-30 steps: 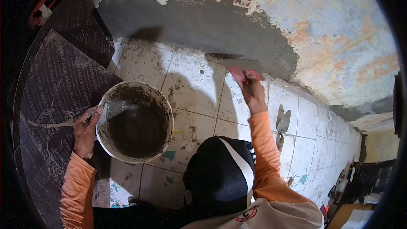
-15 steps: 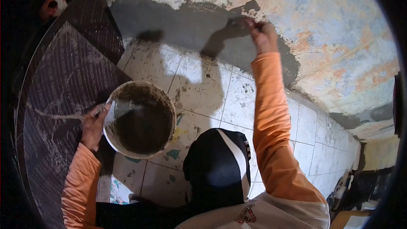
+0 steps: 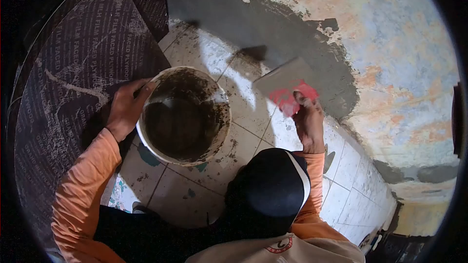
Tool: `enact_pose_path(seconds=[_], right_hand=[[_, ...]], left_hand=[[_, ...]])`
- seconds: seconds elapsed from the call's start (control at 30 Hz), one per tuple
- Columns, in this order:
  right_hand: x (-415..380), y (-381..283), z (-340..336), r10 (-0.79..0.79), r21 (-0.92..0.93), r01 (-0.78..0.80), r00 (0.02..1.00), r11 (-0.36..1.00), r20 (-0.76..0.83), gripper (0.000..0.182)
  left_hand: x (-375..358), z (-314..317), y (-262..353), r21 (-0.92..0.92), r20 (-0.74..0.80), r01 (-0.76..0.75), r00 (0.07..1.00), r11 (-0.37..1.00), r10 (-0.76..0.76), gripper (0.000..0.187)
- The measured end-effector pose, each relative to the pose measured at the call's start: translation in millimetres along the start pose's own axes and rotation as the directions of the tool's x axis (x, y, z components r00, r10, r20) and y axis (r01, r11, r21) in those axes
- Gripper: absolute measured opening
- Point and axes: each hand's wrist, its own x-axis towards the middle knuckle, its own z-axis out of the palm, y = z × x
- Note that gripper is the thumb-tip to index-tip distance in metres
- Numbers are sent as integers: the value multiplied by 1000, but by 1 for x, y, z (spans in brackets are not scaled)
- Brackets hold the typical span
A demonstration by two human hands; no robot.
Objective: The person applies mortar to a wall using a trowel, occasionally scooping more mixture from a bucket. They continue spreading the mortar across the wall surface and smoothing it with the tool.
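Observation:
My left hand [image 3: 127, 107] grips the left rim of a round bucket [image 3: 225, 124], thumb over the edge. Dark wet mortar [image 3: 178, 126] lies inside, and its walls are smeared. My right hand [image 3: 309, 117] is closed on a wide flat scraper [image 3: 282, 78] with a red, worn handle part. The blade points up and left, in front of the wall's lower edge. Grey fresh mortar [image 3: 243, 19] covers the low part of the wall behind it.
Dark film-faced plywood sheets [image 3: 78, 73] lie at the left. White, stained floor tiles [image 3: 248, 112] run below the wall. The upper wall [image 3: 390, 53] shows patchy old paint. A dark cap [image 3: 268, 182] is at the bottom centre.
My right hand has come down and back from the wall, and the scraper's face now shows. The view has shifted, with the bucket now further right and higher. My left hand stays on its rim.

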Motion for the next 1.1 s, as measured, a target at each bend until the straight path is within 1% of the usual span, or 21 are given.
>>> enact_pose_path(seconds=[0.03, 0.07, 0.1, 0.13, 0.17, 0.27, 0.33, 0.37, 0.43, 0.57, 0.6, 0.67, 0.7, 0.77, 0.8, 0.87, 0.9, 0.97, 1.0, 1.07, 1.1], right_hand=[[-6, 4, 5, 21, -52, -19, 999, 998, 45, 35], [-10, 4, 14, 40, -45, -38, 998, 998, 52, 35], [-14, 1, 26, -22, -132, 43, 988, 990, 150, 37], [-18, -2, 38, -73, -207, 128, 965, 970, 253, 40], [-17, -7, 48, -62, -237, 150, 938, 960, 340, 46], [-22, -6, 67, -20, -318, 140, 935, 938, 353, 49], [-9, -3, 69, 23, -518, 466, 727, 718, 686, 58], [-3, 1, 74, 25, -518, 463, 728, 719, 685, 58], [1, 11, 92, 240, -667, 665, 625, 336, 743, 60], [-5, 70, 139, 265, -568, 818, 531, 87, 805, 50], [-5, 80, 150, 252, -573, 817, 540, 73, 803, 50], [-3, 93, 164, 488, -493, 862, 481, -114, 728, 47], [1, 106, 158, 480, -495, 860, 488, -124, 729, 47], [7, 138, 145, 224, -549, 835, 533, 13, 816, 39], [8, 141, 139, 225, -543, 840, 527, 10, 819, 39], [12, 137, 123, 35, -585, 791, 589, 178, 807, 29], [13, 137, 122, 39, -581, 795, 584, 177, 811, 29], [12, 139, 119, 155, -710, 619, 707, 335, 690, 35], [11, 153, 114, 158, -714, 616, 710, 332, 686, 35], [10, 191, 101, 170, -667, 543, 697, 510, 697, 46], [5, 191, 102, 171, -664, 548, 692, 509, 702, 46]], left_hand=[[3, 5, 2, 8, 0, 11, 1000, 1000, -11, 43], [7, 9, -1, 50, -17, -74, 997, 996, 75, 43], [7, 12, -3, 96, -25, -151, 988, 984, 154, 42], [7, 14, 0, 113, -17, -124, 992, 986, 127, 42], [8, 18, 6, 57, -7, -178, 984, 982, 179, 42], [8, 24, 21, -12, 20, -247, 969, 969, 247, 42], [9, 29, 29, -88, 43, -267, 962, 960, 271, 41], [8, 32, 34, -87, 45, -265, 962, 960, 269, 41], [6, 37, 48, -101, 74, -212, 973, 972, 219, 41], [3, 56, 63, -120, 101, -225, 966, 967, 237, 41], [3, 62, 64, -83, 87, -258, 960, 963, 265, 41], [2, 70, 67, -50, 67, -295, 952, 954, 298, 40], [1, 70, 70, -50, 64, -307, 949, 950, 310, 40], [-2, 68, 75, -24, 89, -281, 955, 959, 282, 40], [-3, 68, 76, -23, 81, -279, 956, 960, 280, 40], [-5, 66, 76, -77, 74, -269, 959, 960, 275, 39], [-5, 66, 75, -79, 68, -265, 960, 961, 270, 39], [-6, 69, 73, -52, 95, -286, 952, 957, 290, 40], [-8, 71, 76, -57, 97, -286, 952, 956, 291, 40], [-11, 70, 88, -56, 151, -245, 956, 968, 250, 40], [-11, 71, 88, -56, 145, -242, 958, 969, 248, 40]])
